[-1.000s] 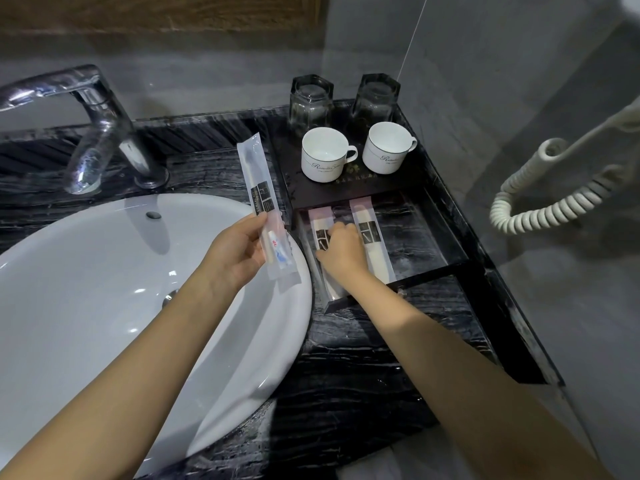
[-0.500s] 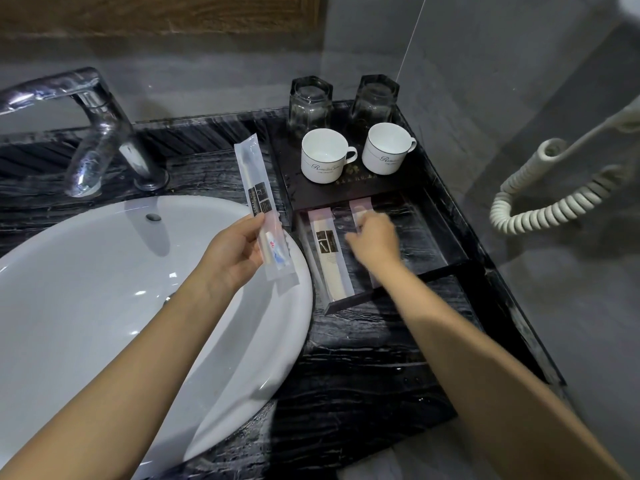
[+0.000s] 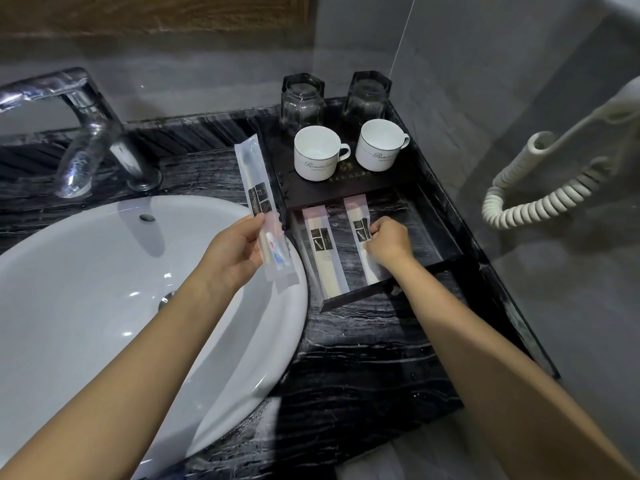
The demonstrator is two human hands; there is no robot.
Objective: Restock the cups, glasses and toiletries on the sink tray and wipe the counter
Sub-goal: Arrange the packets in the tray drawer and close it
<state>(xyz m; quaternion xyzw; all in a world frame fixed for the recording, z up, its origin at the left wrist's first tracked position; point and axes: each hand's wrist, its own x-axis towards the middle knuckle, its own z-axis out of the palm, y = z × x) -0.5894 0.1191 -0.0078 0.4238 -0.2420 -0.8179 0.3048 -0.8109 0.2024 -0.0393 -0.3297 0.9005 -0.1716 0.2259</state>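
Note:
My left hand (image 3: 232, 252) holds a clear dental kit packet (image 3: 258, 202) upright over the basin's right rim. A dark tray (image 3: 446, 233) sits on the black marble counter (image 3: 363, 362). Two wrapped packets lie in its lower section: the left packet (image 3: 323, 251) lies free, and my right hand (image 3: 389, 241) pinches the right packet (image 3: 358, 221) at its middle. Two white cups (image 3: 317, 157) (image 3: 379, 145) stand on the tray's raised part, with two upturned glasses (image 3: 302, 98) (image 3: 367, 95) behind them.
A white basin (image 3: 104, 289) fills the left, with a chrome tap (image 3: 86, 133) behind it. A coiled white cord (image 3: 540, 195) hangs on the grey wall at right. The counter ends at an edge close to the tray's right side.
My right hand moved from the left packet to the right packet and shifted it rightward, widening the gap between the two. My left hand kept the dental kit nearly still.

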